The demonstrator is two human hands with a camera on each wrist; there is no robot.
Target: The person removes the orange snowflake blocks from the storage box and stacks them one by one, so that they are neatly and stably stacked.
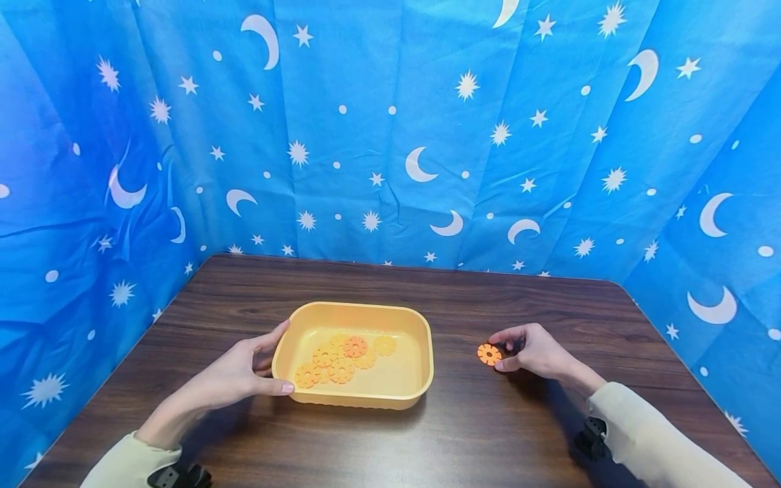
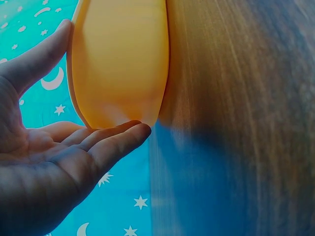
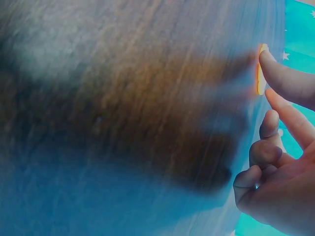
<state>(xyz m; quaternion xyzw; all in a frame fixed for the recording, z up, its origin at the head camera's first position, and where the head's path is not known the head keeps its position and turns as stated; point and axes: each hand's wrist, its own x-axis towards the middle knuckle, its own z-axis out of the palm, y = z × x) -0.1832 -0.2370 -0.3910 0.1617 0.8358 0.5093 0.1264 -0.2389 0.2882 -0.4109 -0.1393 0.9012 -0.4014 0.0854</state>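
Observation:
At the left end of a shallow yellow plastic tub [image 1: 366, 400], my left hand [image 1: 228, 369] holds the wall, with the thumb at the near corner and the index finger farther back along the rim. In the left wrist view the other fingers lie along the outside of the tub [image 2: 120, 59]. Several yellow and orange notched discs [image 1: 342, 371] lie inside, mostly toward its left half. Out to the right, my right hand [image 1: 537, 352] pinches one orange notched disc [image 1: 489, 354] by its edge between thumb and index finger. This disc [image 3: 261, 73] appears edge-on in the right wrist view.
A dark wood-grain table [image 1: 464, 434] carries the tub. Blue cloth [image 1: 366, 135] printed with white moons and stars hangs behind and along both sides. Black wrist straps [image 1: 590, 437] sit at the pale sleeves [image 1: 647, 427].

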